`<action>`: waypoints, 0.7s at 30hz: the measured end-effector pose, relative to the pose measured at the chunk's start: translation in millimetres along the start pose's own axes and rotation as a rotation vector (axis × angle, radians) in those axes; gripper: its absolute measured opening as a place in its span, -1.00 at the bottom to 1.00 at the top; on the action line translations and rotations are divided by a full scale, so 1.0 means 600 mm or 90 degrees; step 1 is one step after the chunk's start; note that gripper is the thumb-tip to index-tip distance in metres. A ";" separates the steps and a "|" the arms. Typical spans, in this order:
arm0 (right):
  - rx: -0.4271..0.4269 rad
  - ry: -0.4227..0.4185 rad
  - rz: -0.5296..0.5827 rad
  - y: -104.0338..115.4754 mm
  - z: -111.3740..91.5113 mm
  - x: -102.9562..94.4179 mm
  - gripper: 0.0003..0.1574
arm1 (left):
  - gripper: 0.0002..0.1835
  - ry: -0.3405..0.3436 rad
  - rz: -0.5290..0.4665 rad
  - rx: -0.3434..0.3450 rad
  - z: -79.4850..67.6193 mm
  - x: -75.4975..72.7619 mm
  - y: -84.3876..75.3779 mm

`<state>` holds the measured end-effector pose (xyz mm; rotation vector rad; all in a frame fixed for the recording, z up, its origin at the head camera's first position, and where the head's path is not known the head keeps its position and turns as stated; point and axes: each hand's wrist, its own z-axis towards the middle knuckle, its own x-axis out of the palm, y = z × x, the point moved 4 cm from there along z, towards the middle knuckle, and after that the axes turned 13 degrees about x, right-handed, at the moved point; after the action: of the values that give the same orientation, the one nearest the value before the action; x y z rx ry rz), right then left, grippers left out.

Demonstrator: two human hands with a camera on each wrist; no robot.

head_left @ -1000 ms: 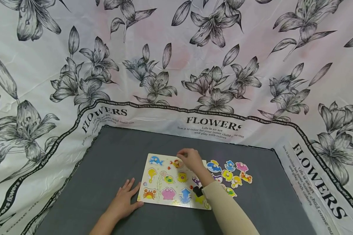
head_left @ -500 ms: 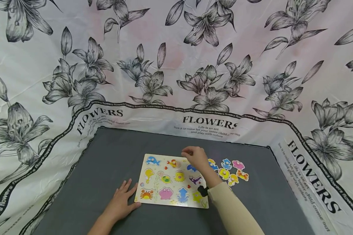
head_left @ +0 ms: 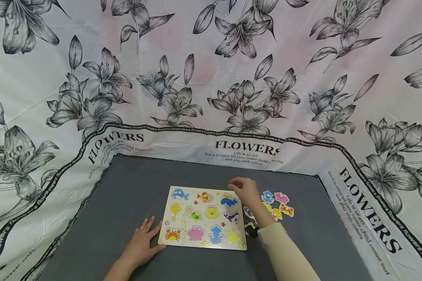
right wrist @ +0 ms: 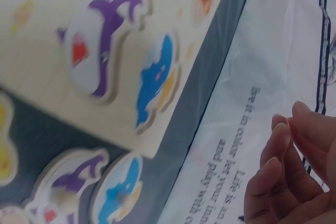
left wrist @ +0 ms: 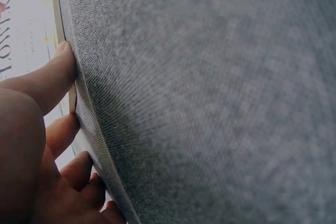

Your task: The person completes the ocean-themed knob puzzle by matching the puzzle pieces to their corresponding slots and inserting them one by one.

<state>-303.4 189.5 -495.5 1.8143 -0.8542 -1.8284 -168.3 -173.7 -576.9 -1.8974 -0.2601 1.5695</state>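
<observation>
Left hand [head_left: 140,244]: fingers spread, thumb and index touched the board's left side.
Puzzle board [head_left: 188,242]: one flat, pale, wood-like rectangle lay between the hands, carrying eleven large sea-creature shapes [head_left: 195,233].
Right hand [head_left: 247,192]: fingers loosely bent, tips drawn close, it hung just beside the board's far right corner.
Loose pieces [head_left: 286,210]: at least six showed right of the board, thick-edged and rounded; two bore knobs [right wrist: 125,200].
Tabletop [head_left: 144,175]: dark grey woven cloth covered it.
Backdrop [head_left: 183,35]: creased white sheeting bore black-lined lilies.
</observation>
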 end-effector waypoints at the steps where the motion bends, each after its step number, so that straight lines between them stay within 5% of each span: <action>1: 0.005 -0.004 -0.002 -0.005 0.000 -0.003 -0.74 | -0.07 0.000 0.000 0.000 0.000 0.001 0.000; 21: 0.075 -0.072 -0.009 -0.111 0.014 -0.025 -0.78 | -0.06 0.011 0.006 0.001 0.002 0.001 0.000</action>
<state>-302.7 248.7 -530.2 1.8047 -1.0119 -1.9433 -169.3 -172.8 -577.2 -1.9129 -0.2427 1.5586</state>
